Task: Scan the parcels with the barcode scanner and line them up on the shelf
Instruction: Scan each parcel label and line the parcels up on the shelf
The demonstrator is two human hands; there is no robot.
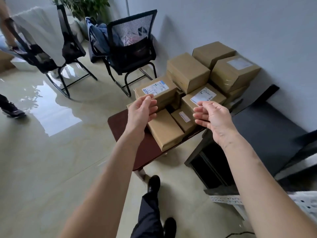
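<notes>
Several brown cardboard parcels are piled on a low dark red table (120, 127) by the wall. A parcel with a white label (159, 91) lies at the pile's left, another labelled parcel (204, 97) at the right, and a plain one (164, 129) at the front. My left hand (142, 109) hovers over the left side of the pile, palm turned inward, fingers loosely bent, holding nothing. My right hand (214, 117) is raised opposite it over the right side, fingers relaxed, also empty. No barcode scanner is in view.
Two black mesh chairs (130, 48) stand behind the table, with clothes and bags on them. A dark low shelf unit (257, 134) sits to the right against the wall. Another person's foot (12, 110) is at the far left on the glossy floor.
</notes>
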